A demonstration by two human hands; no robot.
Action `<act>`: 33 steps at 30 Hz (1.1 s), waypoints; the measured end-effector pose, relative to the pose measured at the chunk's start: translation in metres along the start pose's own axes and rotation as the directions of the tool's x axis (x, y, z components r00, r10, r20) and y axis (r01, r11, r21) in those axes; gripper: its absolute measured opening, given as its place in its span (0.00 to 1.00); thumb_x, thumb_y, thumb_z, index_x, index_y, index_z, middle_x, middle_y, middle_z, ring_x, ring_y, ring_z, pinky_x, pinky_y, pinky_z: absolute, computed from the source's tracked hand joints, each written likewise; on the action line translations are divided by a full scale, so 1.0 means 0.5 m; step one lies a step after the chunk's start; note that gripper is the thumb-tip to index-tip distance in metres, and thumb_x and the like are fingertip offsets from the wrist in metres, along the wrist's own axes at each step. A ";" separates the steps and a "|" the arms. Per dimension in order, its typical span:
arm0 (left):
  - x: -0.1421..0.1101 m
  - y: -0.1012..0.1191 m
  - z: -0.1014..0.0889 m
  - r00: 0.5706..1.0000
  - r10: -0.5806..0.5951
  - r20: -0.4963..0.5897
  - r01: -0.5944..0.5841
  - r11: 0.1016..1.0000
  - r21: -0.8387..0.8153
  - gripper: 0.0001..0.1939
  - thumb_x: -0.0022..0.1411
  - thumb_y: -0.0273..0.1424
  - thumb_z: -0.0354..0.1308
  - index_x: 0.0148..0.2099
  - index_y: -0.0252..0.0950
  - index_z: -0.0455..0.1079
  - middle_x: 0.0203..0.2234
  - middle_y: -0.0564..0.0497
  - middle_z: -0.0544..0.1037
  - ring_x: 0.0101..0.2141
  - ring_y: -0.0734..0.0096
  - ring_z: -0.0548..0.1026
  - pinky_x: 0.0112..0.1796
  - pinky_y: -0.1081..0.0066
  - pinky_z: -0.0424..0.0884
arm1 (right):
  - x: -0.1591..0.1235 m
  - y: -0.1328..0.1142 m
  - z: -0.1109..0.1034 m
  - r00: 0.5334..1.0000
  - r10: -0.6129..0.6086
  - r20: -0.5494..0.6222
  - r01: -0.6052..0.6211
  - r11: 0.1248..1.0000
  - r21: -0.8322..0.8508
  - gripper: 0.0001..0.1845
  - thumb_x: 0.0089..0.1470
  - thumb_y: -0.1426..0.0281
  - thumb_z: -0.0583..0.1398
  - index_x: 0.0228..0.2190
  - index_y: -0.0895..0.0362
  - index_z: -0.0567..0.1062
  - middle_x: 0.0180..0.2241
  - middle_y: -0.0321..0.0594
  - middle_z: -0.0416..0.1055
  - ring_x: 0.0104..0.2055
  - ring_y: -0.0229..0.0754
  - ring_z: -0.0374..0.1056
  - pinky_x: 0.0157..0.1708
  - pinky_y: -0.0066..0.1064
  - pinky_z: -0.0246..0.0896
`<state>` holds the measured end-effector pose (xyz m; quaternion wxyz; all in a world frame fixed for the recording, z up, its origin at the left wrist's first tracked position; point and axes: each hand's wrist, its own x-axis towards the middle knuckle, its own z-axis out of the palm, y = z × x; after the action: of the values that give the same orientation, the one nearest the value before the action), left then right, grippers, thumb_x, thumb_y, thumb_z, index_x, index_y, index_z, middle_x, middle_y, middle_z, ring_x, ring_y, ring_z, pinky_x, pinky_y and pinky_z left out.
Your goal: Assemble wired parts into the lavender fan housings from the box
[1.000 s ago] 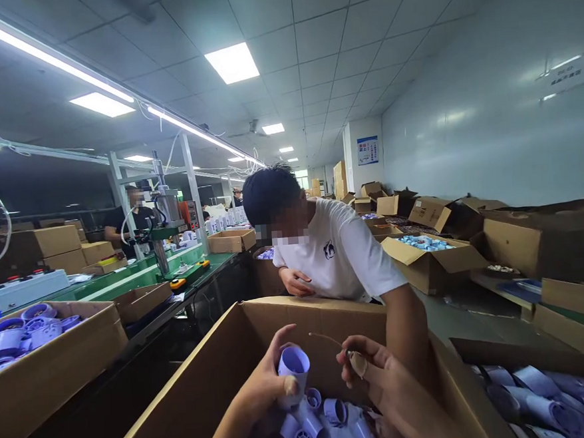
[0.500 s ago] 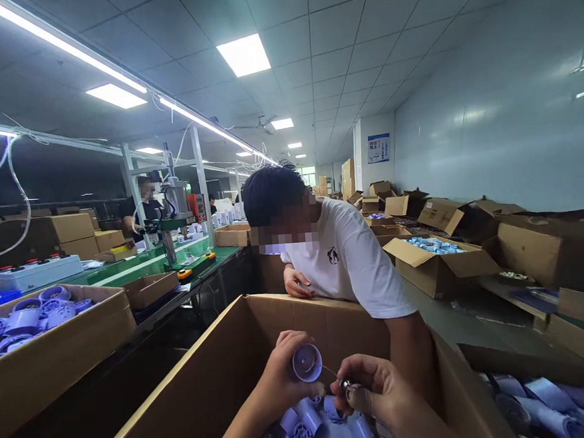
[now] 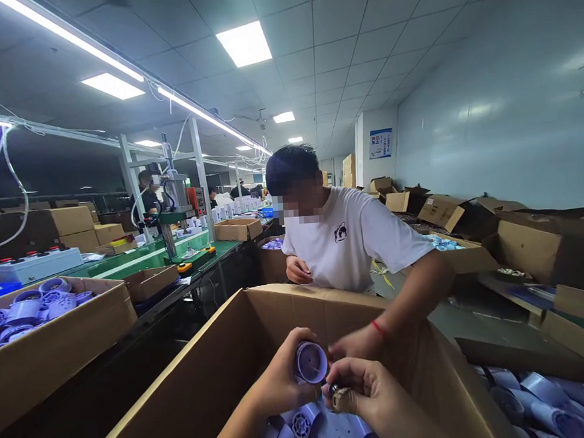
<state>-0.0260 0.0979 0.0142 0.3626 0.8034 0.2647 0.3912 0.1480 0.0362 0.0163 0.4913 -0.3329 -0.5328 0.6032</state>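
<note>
My left hand (image 3: 287, 374) is wrapped around a purple plastic cup (image 3: 312, 362), its round open end turned toward me. Close beside it, my right hand (image 3: 366, 387) pinches a small dark metallic part (image 3: 334, 388) between thumb and fingers; its exact kind is hard to make out. A thin wire seems to run between the cup and that part. Both hands are over a large cardboard box (image 3: 298, 300). Below them in the box lie several more purple cups (image 3: 301, 425), some with a spoked end. A co-worker's hand (image 3: 355, 344) reaches into the same box just beyond my right hand.
The co-worker (image 3: 348, 242) in a white shirt leans over the box's far side. At left stands a carton (image 3: 103, 319) of purple cups beside a green workbench with a press (image 3: 171, 207). More purple cups (image 3: 544, 395) fill a box at right.
The co-worker has straightened somewhat and drawn the reaching arm up, so that hand now shows near mine. My right hand has moved left, bringing the metallic part closer to the cup.
</note>
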 end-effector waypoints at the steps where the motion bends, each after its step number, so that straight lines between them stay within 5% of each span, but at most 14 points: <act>1: -0.001 -0.002 0.001 1.000 -0.011 -0.005 0.010 0.999 -0.037 0.31 0.40 0.21 0.65 0.47 0.39 0.60 0.38 0.52 0.69 0.37 0.68 0.68 0.37 0.71 0.65 | -0.001 -0.004 0.001 1.000 0.006 0.000 -0.006 1.000 -0.011 0.17 0.34 0.62 0.73 0.26 0.58 0.77 0.24 0.36 0.75 0.29 0.36 0.69 0.34 0.27 0.63; 5: -0.003 -0.003 0.002 1.000 -0.006 -0.025 0.003 0.994 -0.110 0.30 0.39 0.19 0.63 0.45 0.39 0.58 0.40 0.52 0.68 0.37 0.69 0.68 0.38 0.72 0.65 | -0.003 -0.012 0.000 1.000 -0.003 -0.007 0.002 0.996 -0.089 0.16 0.38 0.62 0.70 0.27 0.58 0.76 0.26 0.36 0.75 0.31 0.37 0.68 0.34 0.27 0.62; 14: 0.006 0.006 -0.010 0.999 -0.034 -0.012 0.034 0.999 0.019 0.30 0.35 0.16 0.57 0.45 0.38 0.64 0.40 0.52 0.66 0.41 0.65 0.66 0.42 0.69 0.63 | -0.015 -0.026 0.003 0.999 0.050 0.008 -0.046 0.966 -0.255 0.13 0.45 0.63 0.65 0.33 0.58 0.75 0.25 0.33 0.70 0.29 0.36 0.64 0.32 0.27 0.58; 21: 0.012 0.010 -0.021 0.978 -0.072 0.195 0.085 0.994 -0.062 0.26 0.33 0.20 0.58 0.40 0.38 0.71 0.38 0.53 0.65 0.38 0.65 0.66 0.37 0.70 0.62 | -0.013 -0.019 -0.006 0.997 0.007 -0.073 -0.042 0.874 -0.484 0.12 0.50 0.65 0.59 0.33 0.59 0.77 0.25 0.35 0.69 0.29 0.37 0.61 0.30 0.28 0.55; 28: 0.014 -0.017 -0.021 0.930 -0.244 0.275 0.326 0.892 -0.312 0.23 0.31 0.22 0.60 0.37 0.36 0.73 0.33 0.54 0.71 0.35 0.67 0.68 0.32 0.73 0.61 | -0.038 -0.043 0.008 0.987 0.086 0.135 0.004 0.828 -0.561 0.11 0.48 0.72 0.58 0.36 0.55 0.75 0.31 0.34 0.73 0.33 0.38 0.66 0.34 0.26 0.58; 33: 0.010 -0.036 -0.024 0.913 -0.254 0.321 0.389 0.779 -0.492 0.25 0.29 0.19 0.57 0.37 0.36 0.69 0.30 0.55 0.75 0.30 0.71 0.69 0.30 0.74 0.61 | -0.045 -0.057 0.007 0.981 0.127 0.149 -0.001 0.764 -0.645 0.13 0.47 0.74 0.57 0.37 0.55 0.76 0.31 0.35 0.74 0.32 0.38 0.67 0.33 0.26 0.58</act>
<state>-0.0353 0.1166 0.0074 0.6667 0.6494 0.2312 0.2834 0.1585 0.0122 0.0419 0.2757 -0.4417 -0.7378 0.4295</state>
